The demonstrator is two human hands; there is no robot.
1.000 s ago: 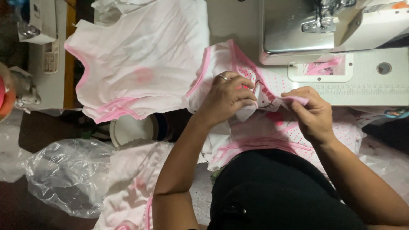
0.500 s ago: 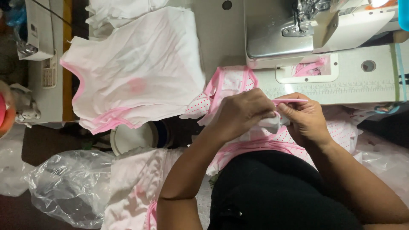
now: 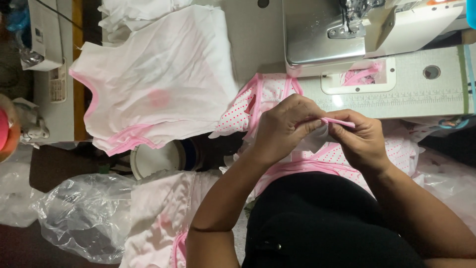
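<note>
My left hand (image 3: 287,126) and my right hand (image 3: 359,139) meet in front of the sewing machine (image 3: 347,34), both pinching a narrow pink trim strip (image 3: 339,121) on a white garment with pink dots (image 3: 267,99). The strip runs between my fingertips, level with the machine's bed. More of the dotted garment with pink binding (image 3: 317,161) drapes over my lap under both hands.
A stack of white vests with pink edging (image 3: 153,84) lies on the table to the left. A crumpled clear plastic bag (image 3: 82,218) and more pale garments (image 3: 158,218) sit at lower left. A white round container (image 3: 156,159) shows under the table edge.
My hands have come closer together and risen slightly, folding the pink trim between the fingertips. The view has shifted, so the machine and vests sit a little further left.
</note>
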